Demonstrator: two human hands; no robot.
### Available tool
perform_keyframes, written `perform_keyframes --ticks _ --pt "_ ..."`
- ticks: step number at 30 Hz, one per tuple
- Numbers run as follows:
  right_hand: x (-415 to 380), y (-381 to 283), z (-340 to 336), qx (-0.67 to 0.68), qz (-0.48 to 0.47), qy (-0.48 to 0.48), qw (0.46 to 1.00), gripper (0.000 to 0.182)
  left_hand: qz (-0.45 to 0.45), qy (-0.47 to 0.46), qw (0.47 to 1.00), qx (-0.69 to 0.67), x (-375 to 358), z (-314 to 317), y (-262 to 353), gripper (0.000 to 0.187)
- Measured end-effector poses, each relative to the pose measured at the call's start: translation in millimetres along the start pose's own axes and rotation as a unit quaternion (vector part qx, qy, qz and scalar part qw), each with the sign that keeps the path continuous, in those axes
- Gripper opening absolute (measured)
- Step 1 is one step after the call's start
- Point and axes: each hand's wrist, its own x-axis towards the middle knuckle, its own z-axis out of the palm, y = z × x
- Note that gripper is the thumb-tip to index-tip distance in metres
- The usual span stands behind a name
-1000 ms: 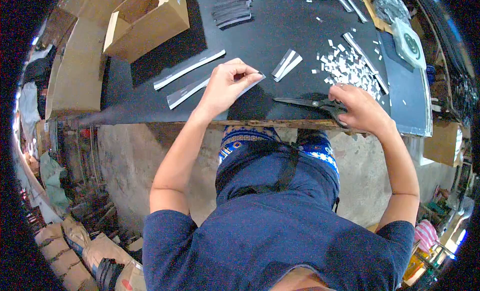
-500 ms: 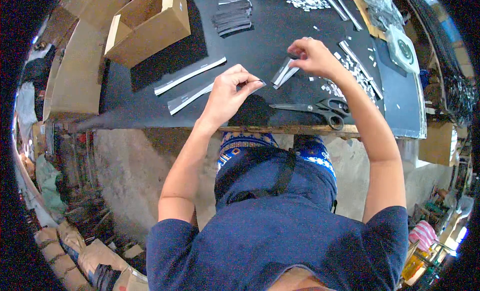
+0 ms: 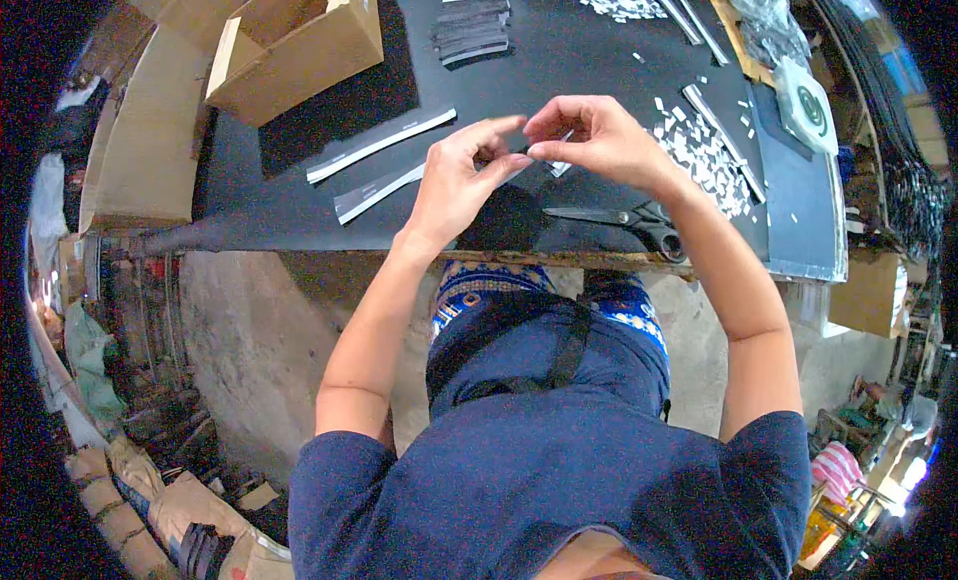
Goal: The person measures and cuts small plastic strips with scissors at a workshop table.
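Note:
My left hand (image 3: 454,186) is partly closed, its index finger stretched forward and its thumb by the end of a dark strip with a white edge (image 3: 379,193). The strip runs out to the left beneath the hand and lies partly on the table. Facing it, my right hand (image 3: 604,141) has thumb and fingers curled together, their tips almost meeting the left fingertips. What the right fingertips pinch is too small to make out. Behind the right hand some white-edged strips (image 3: 562,167) are mostly hidden. Black-handled scissors (image 3: 624,218) lie just below it.
Another white-edged strip (image 3: 384,146) lies at left, near an open cardboard box (image 3: 299,66). A stack of dark strips (image 3: 472,26) is at the back. Small white pieces (image 3: 709,161) are scattered at right, with another pile (image 3: 621,1) farther back. The dark table (image 3: 299,221) ends before my waist.
My right hand has moved left and down from the white-edged strips to my left fingertips. My left index finger has lifted away from the thumb and stretched out.

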Motion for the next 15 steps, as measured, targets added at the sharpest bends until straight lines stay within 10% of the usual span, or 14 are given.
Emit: perform_keyframes --ticks 5,15 --pt "-5 -2 12 -0.070 -0.038 0.027 0.996 0.018 -0.010 -0.012 1.000 -0.018 3 3 9 0.053" --pt "-23 12 20 -0.103 -0.055 0.102 0.988 0.017 0.115 0.060 0.987 0.094 -23 3 -8 0.026"
